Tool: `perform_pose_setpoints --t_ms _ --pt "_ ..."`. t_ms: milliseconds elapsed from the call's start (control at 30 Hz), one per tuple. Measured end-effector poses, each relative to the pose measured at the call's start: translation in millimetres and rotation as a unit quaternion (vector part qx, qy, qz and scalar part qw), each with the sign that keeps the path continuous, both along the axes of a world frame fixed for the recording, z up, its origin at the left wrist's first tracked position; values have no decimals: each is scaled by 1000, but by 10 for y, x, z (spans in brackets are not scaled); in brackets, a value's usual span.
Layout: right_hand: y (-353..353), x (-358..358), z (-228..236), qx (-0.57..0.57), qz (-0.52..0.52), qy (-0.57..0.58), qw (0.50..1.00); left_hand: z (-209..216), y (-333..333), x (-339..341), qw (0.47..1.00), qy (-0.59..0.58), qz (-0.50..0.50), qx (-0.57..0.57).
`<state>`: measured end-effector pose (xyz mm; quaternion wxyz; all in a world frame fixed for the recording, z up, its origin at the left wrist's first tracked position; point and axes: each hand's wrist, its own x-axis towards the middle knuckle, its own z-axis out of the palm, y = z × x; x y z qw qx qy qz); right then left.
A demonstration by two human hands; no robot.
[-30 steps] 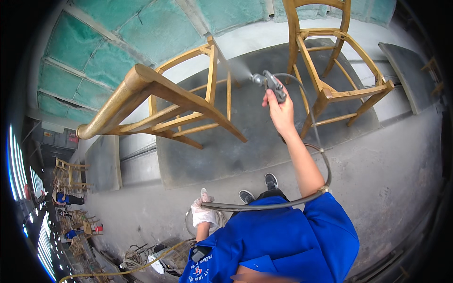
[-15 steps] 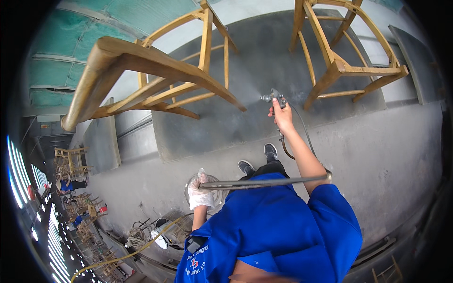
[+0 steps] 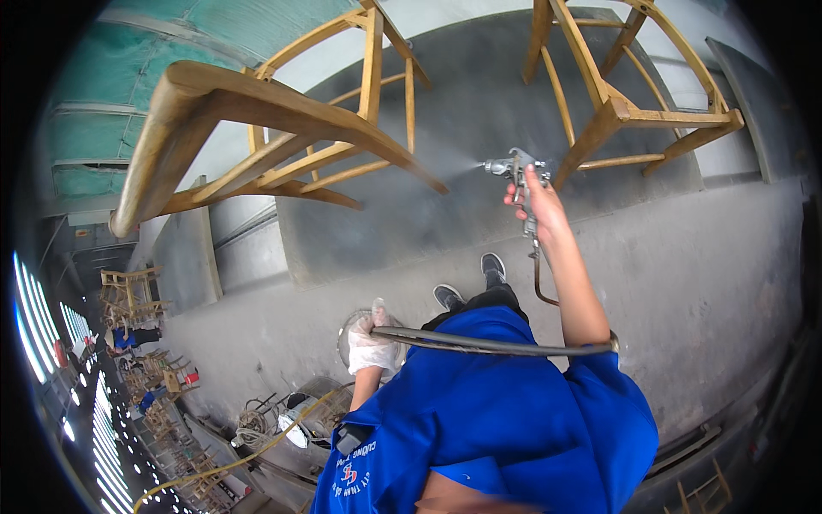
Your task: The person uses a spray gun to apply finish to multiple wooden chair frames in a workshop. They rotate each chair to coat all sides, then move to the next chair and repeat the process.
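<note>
My bare right hand (image 3: 545,207) is wrapped round a silver spray gun (image 3: 500,167) that points left. A pale mist leaves its nozzle toward the lower leg of a wooden chair frame (image 3: 282,101). That frame has no seat panel and is raised at the left. My left hand (image 3: 370,344), in a thin clear plastic glove, is closed round a dark hose (image 3: 488,345). The hose runs across my front to my right elbow. Behind the gloved hand shows part of a round, greyish thing whose kind I cannot make out.
A second seatless chair frame (image 3: 634,116) is at the upper right, close beside the gun. Dark boards (image 3: 342,244) lie beneath both frames. Coiled hoses and a yellow hose (image 3: 282,433) are at the lower left. Farther off are more chairs (image 3: 133,295) and a person in blue.
My right hand and the spray gun have moved right, away from the left chair frame, and look larger. My left hand has shifted slightly right. Mist shows more plainly at the nozzle.
</note>
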<state>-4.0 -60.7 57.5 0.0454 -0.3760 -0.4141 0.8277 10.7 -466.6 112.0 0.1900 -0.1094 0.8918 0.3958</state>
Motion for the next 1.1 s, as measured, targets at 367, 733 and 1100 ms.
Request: perform_pose_setpoints --t_ms 367,733,1100 --pt "-130 406 1759 -42 -27 305 951 247 372 -110 999 -22 -46 3" --pt "-1593 242 2293 188 -33 333 923 128 -516 160 996 84 -15 30" --pt "-3406 -1090 2094 176 -7 408 896 -114 -2290 706 956 226 159 -99"
